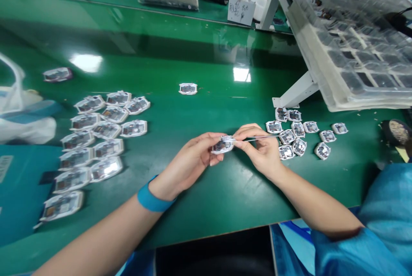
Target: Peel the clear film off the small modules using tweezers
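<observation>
Left hand [195,153] is clamped on the held unit [222,146], a small white-rimmed electronic piece, gripping its left end, thumb on top and fingers under. Right hand [262,151] has thumb and forefinger pinched together on a thin tool [252,138], tweezers by the look of it; whether the tool's tips are together or apart, can't tell. Held unit is up in front of the person, mid-scene, between both hands, over the near half of the green bench [199,113]. Step in hand reads as fine work at the unit's right end: tool and right fingertips meet it there, but exactly which part they're on is too small to make out. Next move probably calls for a steady left grip and a small, light tool motion, since a slip could scratch or dislodge something on that crowded face. Orientation: held unit's long axis runs roughly left-right, right end tipped a bit to the far side; populated face up, towards the head camera. No clear front or back end at this blur. Tool lies nearly in line with that axis, its working end pointing left. Similar pieces lie around: left group [111,130], long axes mostly left-right; right group [286,137], at mixed angles; single unit [188,89] alone on the far side.
</observation>
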{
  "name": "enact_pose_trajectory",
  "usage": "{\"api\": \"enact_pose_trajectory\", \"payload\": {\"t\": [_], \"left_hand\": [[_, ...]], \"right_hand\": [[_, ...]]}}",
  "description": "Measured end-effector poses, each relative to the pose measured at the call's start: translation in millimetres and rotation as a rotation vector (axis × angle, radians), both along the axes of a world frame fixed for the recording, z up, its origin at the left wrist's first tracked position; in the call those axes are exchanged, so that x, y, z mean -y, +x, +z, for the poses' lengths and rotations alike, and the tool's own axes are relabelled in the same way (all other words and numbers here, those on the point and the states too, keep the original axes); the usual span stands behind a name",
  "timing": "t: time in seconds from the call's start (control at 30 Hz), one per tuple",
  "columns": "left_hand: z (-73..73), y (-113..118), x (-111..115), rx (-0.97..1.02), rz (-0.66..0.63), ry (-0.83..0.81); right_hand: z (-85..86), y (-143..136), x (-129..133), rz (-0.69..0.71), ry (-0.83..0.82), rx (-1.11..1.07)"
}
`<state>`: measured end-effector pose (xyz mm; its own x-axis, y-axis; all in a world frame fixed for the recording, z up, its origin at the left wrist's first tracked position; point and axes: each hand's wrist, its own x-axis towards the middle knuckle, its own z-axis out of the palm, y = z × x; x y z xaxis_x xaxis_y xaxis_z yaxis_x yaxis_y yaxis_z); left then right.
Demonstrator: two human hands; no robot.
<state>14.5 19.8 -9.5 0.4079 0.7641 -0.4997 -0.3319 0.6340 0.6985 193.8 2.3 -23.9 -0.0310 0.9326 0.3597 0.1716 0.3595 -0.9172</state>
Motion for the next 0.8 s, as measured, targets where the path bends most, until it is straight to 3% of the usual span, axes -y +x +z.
{"api": "enact_pose_trajectory", "payload": {"t": [0.27,0.43,0.8], "left_hand": [[-4.7,-2.5,3.0,-0.224,-0.058,0.263],[-3.1,-1.6,4.6,-0.347,-0.074,0.446],[-7.2,-0.2,6.6,-0.374,-0.108,0.474]], "right_hand": [[-0.8,0.9,0.0,-0.077,-0.213,-0.098],[-0.4,0.2,-2.0,-0.051,-0.298,-0.132],[-1.3,1.0,-3.9,-0.038,-0.340,-0.218]]}}
